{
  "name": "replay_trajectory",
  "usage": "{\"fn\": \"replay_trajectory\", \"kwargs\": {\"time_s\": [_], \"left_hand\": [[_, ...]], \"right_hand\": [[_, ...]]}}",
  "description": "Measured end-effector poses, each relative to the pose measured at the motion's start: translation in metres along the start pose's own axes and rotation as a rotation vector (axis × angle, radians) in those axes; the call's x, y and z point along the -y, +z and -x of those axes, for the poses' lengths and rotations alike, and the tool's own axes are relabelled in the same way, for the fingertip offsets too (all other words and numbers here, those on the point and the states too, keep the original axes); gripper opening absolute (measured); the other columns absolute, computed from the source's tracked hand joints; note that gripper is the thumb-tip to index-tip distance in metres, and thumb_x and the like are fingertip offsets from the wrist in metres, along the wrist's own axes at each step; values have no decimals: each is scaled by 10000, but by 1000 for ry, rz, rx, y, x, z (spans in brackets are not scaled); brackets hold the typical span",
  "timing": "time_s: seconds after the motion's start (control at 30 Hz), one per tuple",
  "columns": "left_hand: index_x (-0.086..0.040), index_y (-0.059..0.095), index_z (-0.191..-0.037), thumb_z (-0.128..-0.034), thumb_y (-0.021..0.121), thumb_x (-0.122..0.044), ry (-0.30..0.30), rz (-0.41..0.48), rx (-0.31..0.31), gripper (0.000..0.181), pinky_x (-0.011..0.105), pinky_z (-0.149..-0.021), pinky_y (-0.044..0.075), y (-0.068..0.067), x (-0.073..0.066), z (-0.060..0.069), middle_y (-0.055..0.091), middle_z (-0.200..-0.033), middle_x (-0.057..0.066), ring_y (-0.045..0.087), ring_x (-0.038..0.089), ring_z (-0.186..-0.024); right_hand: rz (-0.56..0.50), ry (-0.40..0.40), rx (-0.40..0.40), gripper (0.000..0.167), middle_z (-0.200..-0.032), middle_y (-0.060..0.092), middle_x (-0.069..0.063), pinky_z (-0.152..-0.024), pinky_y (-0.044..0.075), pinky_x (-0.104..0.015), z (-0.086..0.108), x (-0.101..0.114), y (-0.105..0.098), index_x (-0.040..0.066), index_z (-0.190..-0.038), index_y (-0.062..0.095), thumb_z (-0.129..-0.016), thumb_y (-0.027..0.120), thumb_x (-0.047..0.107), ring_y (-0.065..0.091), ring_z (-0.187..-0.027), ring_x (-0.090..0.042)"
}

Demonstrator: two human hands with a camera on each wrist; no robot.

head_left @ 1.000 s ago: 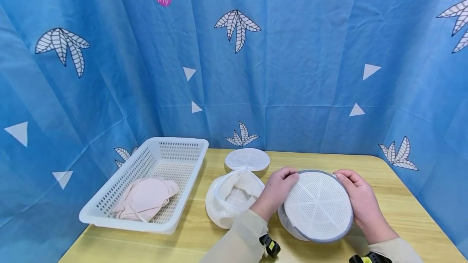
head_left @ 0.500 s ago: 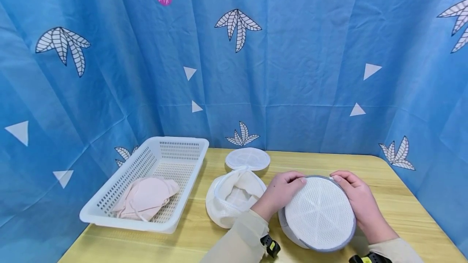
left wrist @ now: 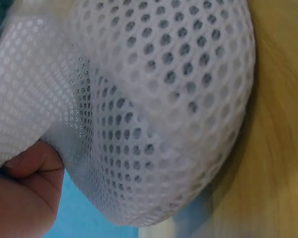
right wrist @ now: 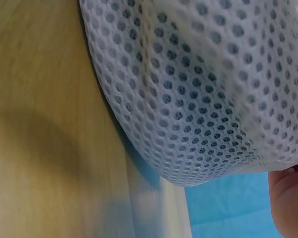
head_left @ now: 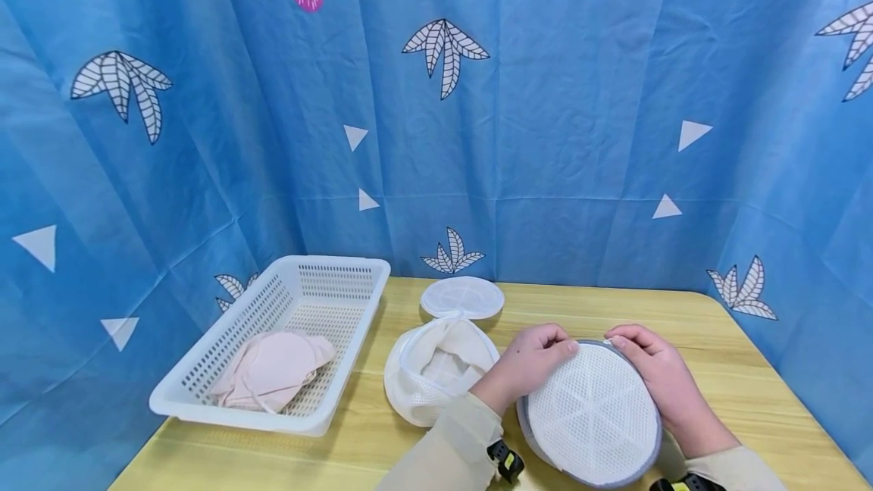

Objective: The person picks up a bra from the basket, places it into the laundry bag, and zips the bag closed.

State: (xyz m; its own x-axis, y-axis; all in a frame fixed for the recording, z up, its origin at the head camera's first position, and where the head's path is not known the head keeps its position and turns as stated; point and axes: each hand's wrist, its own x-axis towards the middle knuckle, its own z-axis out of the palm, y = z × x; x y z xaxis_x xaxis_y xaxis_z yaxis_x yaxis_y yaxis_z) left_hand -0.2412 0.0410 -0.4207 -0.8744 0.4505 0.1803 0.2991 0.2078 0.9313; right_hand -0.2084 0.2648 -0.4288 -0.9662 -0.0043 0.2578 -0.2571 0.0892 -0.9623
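Observation:
A round white mesh laundry bag with grey trim (head_left: 593,415) stands on the table, its flat mesh lid turned up toward the head camera. My left hand (head_left: 535,362) pinches the rim at the upper left. At the top right of the rim, my right hand (head_left: 651,370) pinches the edge; a tiny white bit shows at those fingertips, too small to make out. The mesh side (left wrist: 179,99) fills much of the left wrist view, with part of the left hand (left wrist: 27,188) at its edge. The right wrist view shows the mesh wall (right wrist: 188,99) and a fingertip (right wrist: 290,198).
Left of the held bag, a second white mesh bag (head_left: 416,396) stands unzipped, its round lid (head_left: 462,298) folded back. A white plastic basket (head_left: 361,339) at the left holds pale pink cloth (head_left: 283,370). Blue patterned curtain (head_left: 566,112) surrounds the wooden table (head_left: 743,370).
Both hands have come lower, toward the body, and the bag's lid has lowered with them. The right hand has slid left along the rim, closer to the left hand.

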Motion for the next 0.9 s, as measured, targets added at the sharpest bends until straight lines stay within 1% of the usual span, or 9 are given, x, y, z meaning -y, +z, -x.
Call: {"fn": "replay_trajectory", "kwargs": {"time_s": [0.1,0.2,0.27,0.4,0.5,0.6,0.73,0.83,0.9], "left_hand": [[-208,665,-890,-1033,587,-344,-11,5,0,212,250,-634,456,1,1,0,616,-831,-78,552,72,-714],[-202,649,-885,-1044,563,-358,-32,27,-11,239,260,-648,454,1,1,0,598,-822,-63,547,84,-722],[-196,645,-892,-1047,555,-362,-52,60,-33,245,271,-667,455,1,2,0,592,-825,-53,545,94,-734],[-195,646,-894,-1047,553,-374,-101,130,-95,253,291,-681,453,-1,2,-1,591,-825,-41,545,111,-743],[-191,654,-894,-1046,558,-365,-113,156,-107,251,297,-669,456,-1,2,-1,597,-820,-32,547,120,-731],[-191,664,-907,-1044,565,-356,-102,139,-74,237,294,-691,458,-2,3,-1,604,-842,-42,553,112,-754],[-252,721,-1062,-1038,552,-332,-102,66,10,188,302,-819,469,-3,1,-1,645,-1008,-122,580,67,-897],[-313,719,-1222,-1010,542,-293,-105,12,71,277,312,-908,463,-4,-2,-1,643,-1166,-174,582,41,-1011],[-329,709,-1263,-994,546,-287,-99,-11,97,317,308,-926,459,-4,-4,-1,634,-1205,-189,575,25,-1040]], "right_hand": [[-2,-6,-2,270,-1018,686,61,-681,542,-245,0,-1,1,-78,-1135,652,-1044,589,169,626,-866,-87],[10,3,-24,269,-1012,687,66,-694,534,-235,-1,0,1,-55,-1117,669,-1043,594,192,620,-881,-83],[12,16,-50,277,-1004,687,69,-698,531,-231,-1,1,1,-29,-1108,681,-1042,599,226,620,-879,-83],[-58,42,-81,291,-1021,687,56,-701,545,-232,-1,3,0,2,-1113,686,-1035,607,271,641,-866,-91],[-109,52,-85,306,-1030,694,52,-695,555,-236,-2,2,-1,-11,-1136,677,-1032,612,271,656,-853,-93],[-101,59,-101,295,-1024,701,71,-689,548,-231,-2,1,-3,2,-1142,691,-1029,619,265,650,-856,-82],[-54,90,-113,279,-1022,696,101,-687,540,-233,-4,-1,-6,31,-1152,708,-1025,626,266,632,-877,-77],[-16,119,-100,301,-1035,685,116,-708,539,-232,-5,-1,-7,37,-1186,700,-1024,626,280,622,-905,-76],[2,128,-89,319,-1045,677,124,-726,533,-226,-5,-1,-7,34,-1205,691,-1025,625,289,611,-927,-71]]}}
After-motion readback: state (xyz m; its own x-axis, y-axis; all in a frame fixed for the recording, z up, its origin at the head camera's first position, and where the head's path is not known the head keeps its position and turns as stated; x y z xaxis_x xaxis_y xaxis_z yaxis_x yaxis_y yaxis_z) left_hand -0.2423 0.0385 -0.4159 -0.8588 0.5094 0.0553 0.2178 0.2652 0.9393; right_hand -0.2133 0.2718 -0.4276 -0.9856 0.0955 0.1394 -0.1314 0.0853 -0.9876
